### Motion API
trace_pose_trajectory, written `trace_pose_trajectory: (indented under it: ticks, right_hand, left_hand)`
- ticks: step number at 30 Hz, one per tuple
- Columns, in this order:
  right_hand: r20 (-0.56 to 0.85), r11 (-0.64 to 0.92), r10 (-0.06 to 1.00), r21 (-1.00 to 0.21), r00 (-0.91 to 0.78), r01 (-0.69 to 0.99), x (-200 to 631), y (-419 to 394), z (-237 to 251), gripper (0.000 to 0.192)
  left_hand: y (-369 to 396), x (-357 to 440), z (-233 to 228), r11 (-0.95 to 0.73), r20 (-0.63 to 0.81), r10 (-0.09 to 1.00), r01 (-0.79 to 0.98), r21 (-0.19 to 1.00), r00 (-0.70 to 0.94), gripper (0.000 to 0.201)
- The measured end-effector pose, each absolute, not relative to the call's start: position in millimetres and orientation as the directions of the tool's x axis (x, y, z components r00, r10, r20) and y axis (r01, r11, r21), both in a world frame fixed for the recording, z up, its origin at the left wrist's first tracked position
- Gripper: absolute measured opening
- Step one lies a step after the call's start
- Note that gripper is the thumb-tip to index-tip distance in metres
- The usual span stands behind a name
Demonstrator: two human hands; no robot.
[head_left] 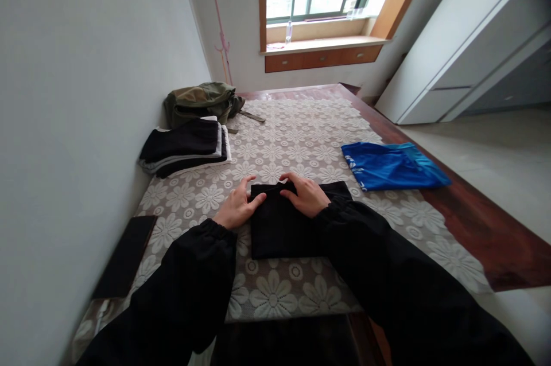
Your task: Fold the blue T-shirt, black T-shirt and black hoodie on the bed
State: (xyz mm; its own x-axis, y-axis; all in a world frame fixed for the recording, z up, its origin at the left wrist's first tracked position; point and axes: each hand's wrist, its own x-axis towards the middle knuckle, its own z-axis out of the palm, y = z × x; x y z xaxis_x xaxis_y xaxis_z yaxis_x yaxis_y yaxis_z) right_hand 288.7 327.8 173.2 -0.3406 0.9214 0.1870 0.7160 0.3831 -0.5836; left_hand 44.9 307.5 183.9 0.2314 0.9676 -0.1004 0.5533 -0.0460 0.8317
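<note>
I'm likely straightening the folded black cloth (282, 231), lying on the desk (495, 242) | left hand (236, 206): thumb, finger spread at far corner | right hand (308, 196): at far edge, can't tell if pinching | next probably needing: edge evened, pressed flat

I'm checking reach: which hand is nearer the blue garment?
Right hand: on the black cloth, left of the blue garment. The left hand is farther left, at the cloth's left edge.
</note>
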Motion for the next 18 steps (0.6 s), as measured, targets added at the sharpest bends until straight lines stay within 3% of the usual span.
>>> trace_pose_trajectory:
  ticks: [3,7,13,18]
  right_hand:
    - [0.214,0.362,0.931,-0.643,-0.295,0.675,290,328,175,0.031]
    - [0.241,0.357,0.933,-0.71,-0.267,0.607,293,330,175,0.028]
    - [0.225,0.345,0.936,-0.734,-0.27,0.585,294,332,173,0.029]
    - [0.262,0.365,0.93,-0.744,-0.258,0.559,294,331,173,0.026]
  left_hand:
    - [309,39,186,0.074,-0.235,0.931,0.484,0.872,0.281,0.073]
    - [309,36,188,0.212,-0.434,0.796,0.477,0.853,0.423,0.057]
    - [306,40,189,0.252,-0.432,0.75,0.388,0.887,0.501,0.058]
    - [303,37,200,0.272,-0.535,0.661,0.496,0.825,0.527,0.06]
